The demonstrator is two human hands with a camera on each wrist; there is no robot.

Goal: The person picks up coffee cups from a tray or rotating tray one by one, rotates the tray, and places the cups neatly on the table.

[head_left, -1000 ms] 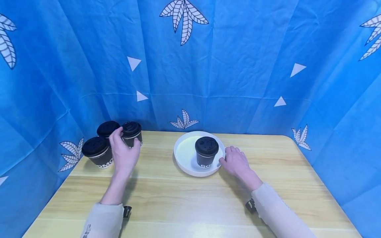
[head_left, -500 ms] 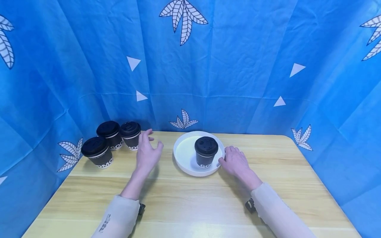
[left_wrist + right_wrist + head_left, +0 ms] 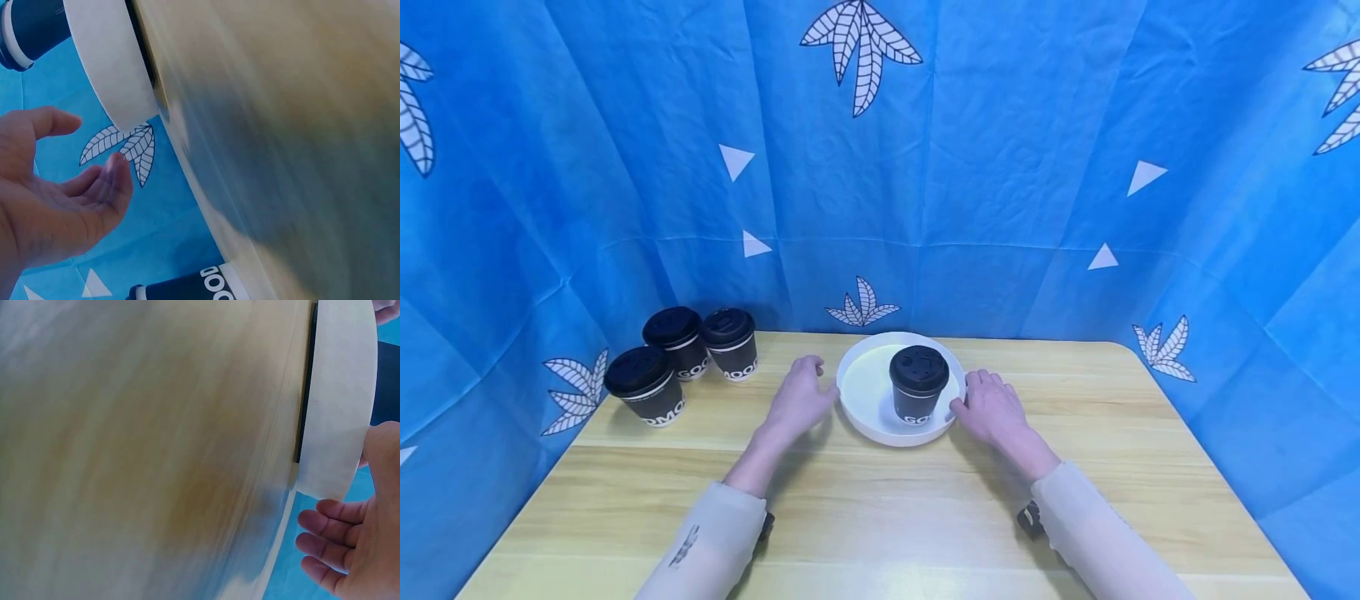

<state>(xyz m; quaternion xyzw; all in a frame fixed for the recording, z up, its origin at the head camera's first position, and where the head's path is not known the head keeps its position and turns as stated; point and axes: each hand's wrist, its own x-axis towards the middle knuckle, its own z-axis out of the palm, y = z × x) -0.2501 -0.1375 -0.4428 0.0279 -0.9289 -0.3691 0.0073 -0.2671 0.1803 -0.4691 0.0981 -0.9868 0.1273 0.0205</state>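
Observation:
A round white tray (image 3: 867,390) with a low wall sits on the table, and a black lidded paper cup (image 3: 917,387) stands upright on it, right of its middle. At the tray's right edge is my right hand (image 3: 992,408); in the right wrist view its thumb reaches over the rim of the tray (image 3: 340,394) while the fingers curl along the outer wall. My left hand (image 3: 801,396) hovers beside the tray's left edge. The left wrist view shows its thumb (image 3: 56,122) and loosely bent fingers (image 3: 112,194) apart, with nothing between them.
At the back left of the wooden table (image 3: 887,517) stand more black lidded cups: one at the left (image 3: 643,387), one behind (image 3: 677,342) and one to the right (image 3: 730,343). A blue patterned curtain (image 3: 1015,167) encloses the back and sides.
My left hand has moved right, from in front of the cup group to the tray's left edge. The right hand, the tray and the cups have stayed put.

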